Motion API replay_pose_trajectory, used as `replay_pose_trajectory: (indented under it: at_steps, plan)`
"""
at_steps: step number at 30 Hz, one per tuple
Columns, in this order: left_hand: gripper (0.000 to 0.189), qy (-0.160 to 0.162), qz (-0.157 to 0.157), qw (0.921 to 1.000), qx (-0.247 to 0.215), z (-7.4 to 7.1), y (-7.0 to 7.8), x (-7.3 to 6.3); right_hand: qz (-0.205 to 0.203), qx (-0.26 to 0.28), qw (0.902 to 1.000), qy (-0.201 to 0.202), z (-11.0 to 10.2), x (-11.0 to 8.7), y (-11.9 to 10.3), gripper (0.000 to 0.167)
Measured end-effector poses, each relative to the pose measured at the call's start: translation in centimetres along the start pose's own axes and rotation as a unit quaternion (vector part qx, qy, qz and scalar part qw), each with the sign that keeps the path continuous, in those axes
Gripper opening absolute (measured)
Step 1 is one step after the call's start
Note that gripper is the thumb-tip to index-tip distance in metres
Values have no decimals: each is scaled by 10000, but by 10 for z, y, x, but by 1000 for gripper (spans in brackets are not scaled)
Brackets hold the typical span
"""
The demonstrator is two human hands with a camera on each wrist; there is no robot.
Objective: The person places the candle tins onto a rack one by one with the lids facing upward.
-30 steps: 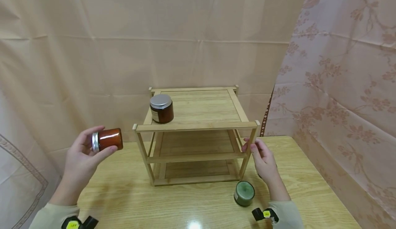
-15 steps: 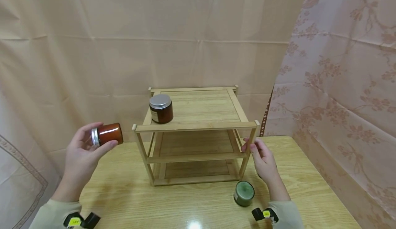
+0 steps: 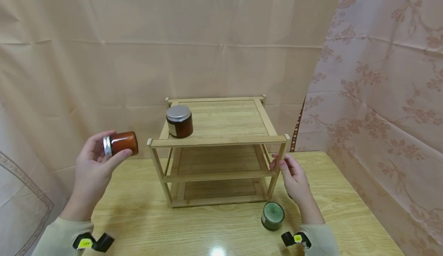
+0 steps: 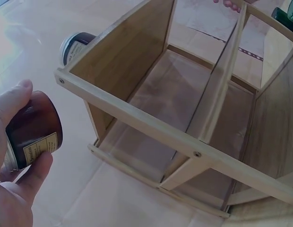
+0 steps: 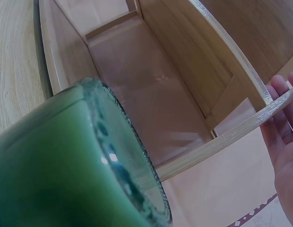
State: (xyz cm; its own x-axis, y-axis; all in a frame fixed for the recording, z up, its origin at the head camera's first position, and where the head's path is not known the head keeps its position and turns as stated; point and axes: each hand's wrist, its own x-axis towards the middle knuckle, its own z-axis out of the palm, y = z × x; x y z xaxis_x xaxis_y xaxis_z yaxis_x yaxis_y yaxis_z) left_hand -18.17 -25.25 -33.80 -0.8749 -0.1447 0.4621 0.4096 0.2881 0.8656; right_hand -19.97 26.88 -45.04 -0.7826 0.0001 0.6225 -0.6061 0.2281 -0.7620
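Observation:
My left hand [image 3: 95, 167] grips a small amber glass jar [image 3: 124, 143] with a silver lid, tipped on its side in the air left of the rack. In the left wrist view a cream label shows on this jar [image 4: 35, 125], between thumb and fingers. My right hand [image 3: 295, 177] holds the front right post of a three-tier wooden rack [image 3: 216, 141], thumb in front and fingertips behind. A larger amber jar [image 3: 180, 122] with a silver lid stands upright on the top shelf's left side. Just below my right hand, a green glass candle jar [image 3: 272, 215] is on the table.
The rack stands on a light wood table [image 3: 194, 229]. A beige cloth [image 3: 221, 56] hangs behind it, and a floral cloth [image 3: 387, 94] hangs along the right side. Both lower shelves lie open toward the front. Wrist cameras [image 3: 93, 242] sit on both sleeves.
My left hand has risen slightly with the small amber jar, which tilts a little differently. The right hand stays on the post; the rack and other jars keep their places.

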Motion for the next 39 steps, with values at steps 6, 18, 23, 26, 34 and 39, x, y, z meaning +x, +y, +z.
replay_pose_trajectory:
  at_steps: [6,18,23,26,34,39]
  plan:
    - [63,49,54,10000,-48,4,12,8,13,8,10000,20,1,0,0,26]
    - [68,-58,347,9978,-553,15,35,28,-108,-8,9999,-107,-1,0,-1,27]
    - [71,22,357,9990,-261,21,43,38,-112,17,9999,-93,-1,0,-3,27]
    - [71,89,368,9990,-219,26,49,43,-123,26,9999,-69,0,0,-3,27]
    - [60,-12,988,9929,-667,43,67,52,2,-44,10000,-2,0,0,1,26]
    - [59,-48,1272,9914,-313,53,80,57,21,-76,10000,-35,-1,0,2,27]
